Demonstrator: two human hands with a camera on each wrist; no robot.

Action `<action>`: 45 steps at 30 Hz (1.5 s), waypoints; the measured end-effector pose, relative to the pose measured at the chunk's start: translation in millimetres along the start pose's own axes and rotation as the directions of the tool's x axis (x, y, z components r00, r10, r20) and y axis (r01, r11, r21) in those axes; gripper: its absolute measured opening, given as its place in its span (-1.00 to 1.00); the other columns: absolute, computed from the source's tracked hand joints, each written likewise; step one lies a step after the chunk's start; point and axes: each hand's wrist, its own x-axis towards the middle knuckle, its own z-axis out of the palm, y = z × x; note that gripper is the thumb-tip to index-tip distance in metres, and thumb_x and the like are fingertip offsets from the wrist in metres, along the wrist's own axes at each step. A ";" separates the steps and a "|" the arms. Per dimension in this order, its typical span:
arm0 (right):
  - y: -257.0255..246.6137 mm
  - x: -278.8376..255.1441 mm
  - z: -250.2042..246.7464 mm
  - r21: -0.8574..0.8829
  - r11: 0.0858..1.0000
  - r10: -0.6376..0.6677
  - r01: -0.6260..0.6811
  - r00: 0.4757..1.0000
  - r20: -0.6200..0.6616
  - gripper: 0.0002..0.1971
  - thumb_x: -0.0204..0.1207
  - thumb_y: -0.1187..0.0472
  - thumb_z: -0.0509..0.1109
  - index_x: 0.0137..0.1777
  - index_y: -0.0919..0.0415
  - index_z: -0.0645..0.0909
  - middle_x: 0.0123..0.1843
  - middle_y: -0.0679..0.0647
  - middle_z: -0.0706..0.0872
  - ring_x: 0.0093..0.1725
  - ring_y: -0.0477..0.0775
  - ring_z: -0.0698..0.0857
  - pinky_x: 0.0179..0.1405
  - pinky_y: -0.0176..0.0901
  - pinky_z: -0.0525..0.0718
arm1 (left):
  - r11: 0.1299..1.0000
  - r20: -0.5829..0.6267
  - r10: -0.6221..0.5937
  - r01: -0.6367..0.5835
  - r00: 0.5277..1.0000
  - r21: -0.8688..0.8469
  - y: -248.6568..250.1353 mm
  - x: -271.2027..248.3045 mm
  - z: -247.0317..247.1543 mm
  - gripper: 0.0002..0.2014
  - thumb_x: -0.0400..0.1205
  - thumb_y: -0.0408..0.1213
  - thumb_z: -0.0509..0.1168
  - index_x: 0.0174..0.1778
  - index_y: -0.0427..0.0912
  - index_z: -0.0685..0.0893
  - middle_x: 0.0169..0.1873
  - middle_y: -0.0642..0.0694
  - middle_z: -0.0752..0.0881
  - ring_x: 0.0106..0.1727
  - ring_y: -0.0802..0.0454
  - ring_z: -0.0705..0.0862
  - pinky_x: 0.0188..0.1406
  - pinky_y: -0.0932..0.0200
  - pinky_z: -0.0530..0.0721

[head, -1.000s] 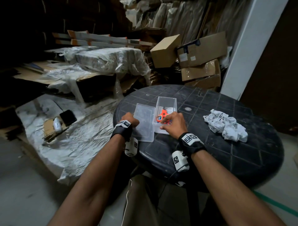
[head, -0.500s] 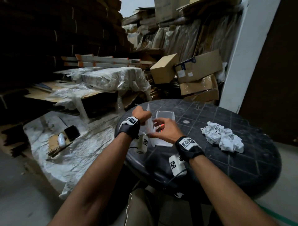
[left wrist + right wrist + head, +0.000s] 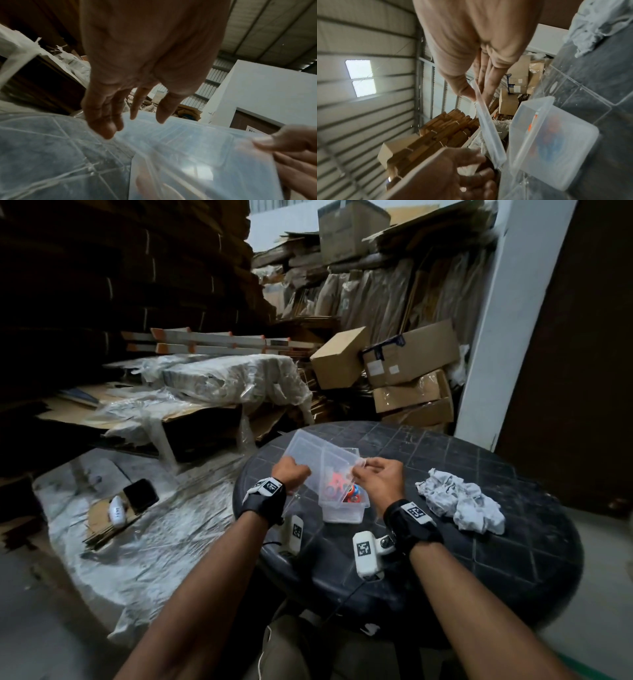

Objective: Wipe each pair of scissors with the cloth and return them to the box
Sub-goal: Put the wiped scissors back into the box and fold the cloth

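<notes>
A clear plastic box (image 3: 342,515) stands on the black round table (image 3: 445,559), with orange- and blue-handled scissors (image 3: 337,486) lying inside it. Both hands hold the clear lid (image 3: 308,450) tilted above the box's left side. My left hand (image 3: 291,475) grips the lid's near edge. My right hand (image 3: 376,479) pinches the lid's right rim (image 3: 488,128) between thumb and fingers. Through the box wall (image 3: 556,148) in the right wrist view, the scissors are only a coloured blur. The crumpled white cloth (image 3: 459,505) lies on the table to the right, untouched.
Cardboard boxes (image 3: 407,361) are stacked behind the table beside a white pillar (image 3: 507,337). Plastic-wrapped bundles (image 3: 233,378) sit at the left. On the plastic sheet on the floor lie a dark phone (image 3: 140,494) and a small white object (image 3: 116,510).
The lid lay flat on the table left of the box while my right hand was in the box. Both hands have lifted the lid and now hold it tilted over the box.
</notes>
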 end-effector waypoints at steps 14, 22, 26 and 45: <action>-9.0 20.2 -4.2 0.075 0.965 0.251 -0.251 0.968 0.017 -0.87 0.63 0.34 0.42 -0.15 0.36 0.67 -0.23 0.26 0.78 -0.35 0.14 0.79 -0.30 -0.06 0.83 | 0.892 0.053 0.109 -0.074 0.993 -0.446 16.4 2.9 15.8 -0.86 0.64 -0.66 0.29 0.02 -0.39 0.67 0.09 -0.42 0.78 0.03 -0.19 0.77 0.13 -0.11 0.78; 32.5 53.1 0.7 -0.302 0.933 0.205 -0.195 0.979 0.003 -0.72 0.51 0.30 0.49 -0.45 0.25 0.66 -0.32 0.17 0.73 -0.16 0.15 0.72 -0.08 0.08 0.72 | 0.985 0.155 0.169 -0.160 0.973 -0.070 15.6 18.4 21.3 -0.67 0.55 -0.55 0.33 0.25 -0.44 0.71 -0.05 -0.34 0.83 -0.14 -0.13 0.79 0.01 -0.10 0.84; 27.2 40.3 2.2 -0.390 0.900 0.200 -0.195 0.979 -0.030 -0.81 0.61 0.45 0.41 0.15 0.58 0.72 0.13 0.41 0.81 0.22 0.29 0.75 0.20 -0.06 0.62 | 0.967 0.144 0.167 -0.190 0.975 0.170 -8.3 52.8 28.3 -0.34 0.24 -0.13 0.40 0.30 -0.28 0.76 0.08 -0.22 0.84 0.08 -0.19 0.82 0.16 -0.22 0.80; 45.2 49.4 -6.0 -0.692 0.719 0.065 0.059 0.986 0.152 -0.68 0.63 0.36 0.44 0.36 0.31 0.76 0.40 0.27 0.76 0.40 0.27 0.72 0.47 -0.09 0.56 | 0.852 0.135 0.269 -0.301 0.954 0.429 -9.5 34.7 45.3 -0.54 0.59 -0.32 0.44 0.41 -0.40 0.67 0.26 -0.35 0.75 0.31 -0.31 0.69 0.25 -0.06 0.67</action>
